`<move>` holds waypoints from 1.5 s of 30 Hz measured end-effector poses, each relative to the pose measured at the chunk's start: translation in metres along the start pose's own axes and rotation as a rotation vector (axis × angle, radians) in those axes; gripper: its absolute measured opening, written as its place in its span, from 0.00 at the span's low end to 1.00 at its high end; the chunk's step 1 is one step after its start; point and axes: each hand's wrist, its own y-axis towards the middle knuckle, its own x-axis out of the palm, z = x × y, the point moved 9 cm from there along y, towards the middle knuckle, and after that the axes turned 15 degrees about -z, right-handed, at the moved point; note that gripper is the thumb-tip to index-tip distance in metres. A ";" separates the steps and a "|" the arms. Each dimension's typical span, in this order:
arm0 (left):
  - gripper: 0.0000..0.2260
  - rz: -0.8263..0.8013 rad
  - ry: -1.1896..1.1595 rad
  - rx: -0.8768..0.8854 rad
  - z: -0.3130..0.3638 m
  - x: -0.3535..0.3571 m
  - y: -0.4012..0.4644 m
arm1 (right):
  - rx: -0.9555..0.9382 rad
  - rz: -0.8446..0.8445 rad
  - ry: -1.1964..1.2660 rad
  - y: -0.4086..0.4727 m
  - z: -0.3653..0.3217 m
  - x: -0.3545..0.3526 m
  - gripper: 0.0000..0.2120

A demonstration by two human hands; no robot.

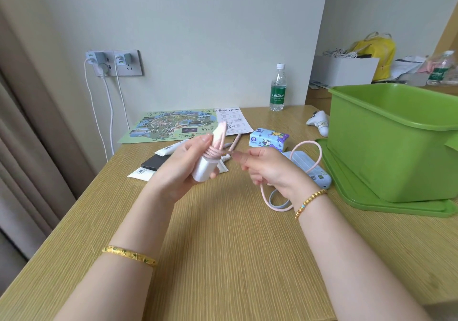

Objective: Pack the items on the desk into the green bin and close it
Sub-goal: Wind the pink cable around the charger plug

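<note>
My left hand [184, 169] grips a white charger plug [204, 171] above the desk's middle, with several turns of a pink cable [314, 147] wound around its top. My right hand [269, 169] is closed on the loose part of that cable, which loops up to the right and down past my wrist. The open green bin [386, 147] stands on its green lid [366, 200] at the desk's right. On the desk lie a tissue pack [269, 139], a light blue power bank [313, 172], a black phone [155, 162], white tubes [169, 149], a pen [235, 142] and a map sheet [171, 125].
A water bottle [277, 90] stands at the back of the wooden desk [223, 234]. A white controller [319, 122] lies left of the bin. Wall sockets [115, 63] with chargers and hanging white cables are at the left; a curtain hangs beside them. A white box and yellow bag [379, 53] sit behind.
</note>
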 end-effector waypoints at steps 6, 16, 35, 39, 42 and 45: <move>0.13 -0.253 0.305 -0.188 -0.012 0.018 -0.008 | 0.059 -0.044 0.088 -0.001 0.011 0.000 0.15; 0.17 0.214 1.154 -0.474 -0.013 -0.008 -0.004 | -0.087 -0.025 0.069 0.001 -0.001 0.002 0.12; 0.12 0.272 0.023 -0.311 -0.034 -0.016 -0.009 | -0.318 0.123 -0.674 -0.009 -0.039 0.023 0.16; 0.12 0.404 -0.051 -0.232 -0.027 -0.031 -0.015 | -0.348 0.166 -0.572 -0.007 -0.038 0.021 0.09; 0.13 0.449 -0.078 -0.142 -0.021 -0.037 -0.015 | -0.309 0.160 -0.403 -0.004 -0.034 0.012 0.10; 0.14 0.420 -0.074 -0.073 -0.015 -0.036 -0.010 | -0.236 0.037 -0.338 0.001 -0.027 0.017 0.13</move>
